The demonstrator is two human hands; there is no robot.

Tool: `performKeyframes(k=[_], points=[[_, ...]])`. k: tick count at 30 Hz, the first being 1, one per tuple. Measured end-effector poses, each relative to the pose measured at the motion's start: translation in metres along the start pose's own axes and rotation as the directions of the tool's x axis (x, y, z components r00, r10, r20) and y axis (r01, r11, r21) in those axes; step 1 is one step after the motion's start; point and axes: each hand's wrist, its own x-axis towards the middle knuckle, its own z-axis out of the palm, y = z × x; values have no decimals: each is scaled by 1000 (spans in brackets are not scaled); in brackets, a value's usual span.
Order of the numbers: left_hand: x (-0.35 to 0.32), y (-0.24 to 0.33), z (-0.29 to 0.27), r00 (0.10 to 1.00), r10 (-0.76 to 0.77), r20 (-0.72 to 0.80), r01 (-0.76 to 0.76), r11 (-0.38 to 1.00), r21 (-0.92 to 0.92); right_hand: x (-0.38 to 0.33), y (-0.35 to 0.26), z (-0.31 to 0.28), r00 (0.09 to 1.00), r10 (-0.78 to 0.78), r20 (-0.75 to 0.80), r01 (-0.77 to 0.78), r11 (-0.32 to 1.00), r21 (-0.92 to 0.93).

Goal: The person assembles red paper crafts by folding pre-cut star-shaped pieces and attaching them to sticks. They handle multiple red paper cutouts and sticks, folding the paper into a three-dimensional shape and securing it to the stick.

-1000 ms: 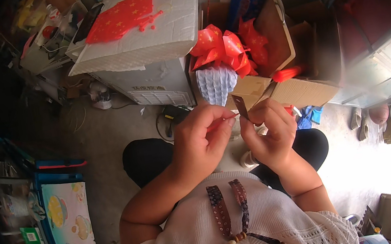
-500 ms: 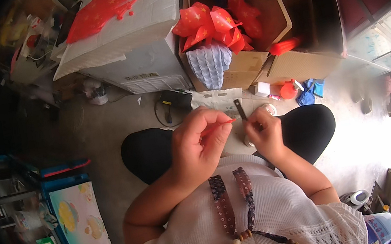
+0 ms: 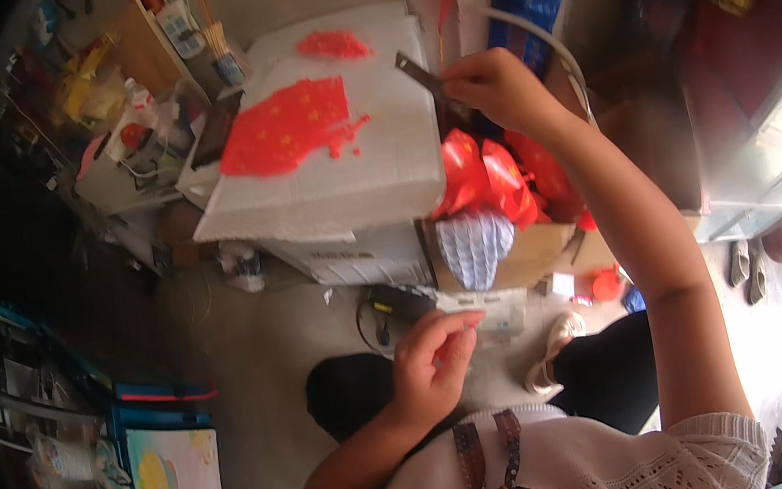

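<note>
Reaching far and right over the white foam board [image 3: 369,162], we are pinching a thin dark strip [image 3: 421,73] in our right hand [image 3: 489,88]; its long axis is running from the fingers up-left, and keeping that grip near its end is steadying it. Our left hand [image 3: 434,364] is curling closed near the lap, fingertips on a clear plastic packet [image 3: 492,308]

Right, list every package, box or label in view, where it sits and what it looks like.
White foam box: centre top, flat rectangular lid with red scraps on it.
Cardboard box: right of the foam box, brown, open, holding red bags.
Clear packet: by the left hand, small and flat.
Right hand: holds a thin dark strip.
</note>
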Motion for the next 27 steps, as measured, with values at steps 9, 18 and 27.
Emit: performKeyframes(k=[9,18,27], points=[[14,-46,-24,996,-80,24,82,995,-63,165,112,45,835,136,533,275,736,-619],[17,-70,-28,989,-145,2,143,977,-157,147,124,-85,776,-149,613,630,211,-747],[22,-53,-7,991,-113,76,121,985,-123,-131,91,-190,745,624,235,-223,565,-794]])
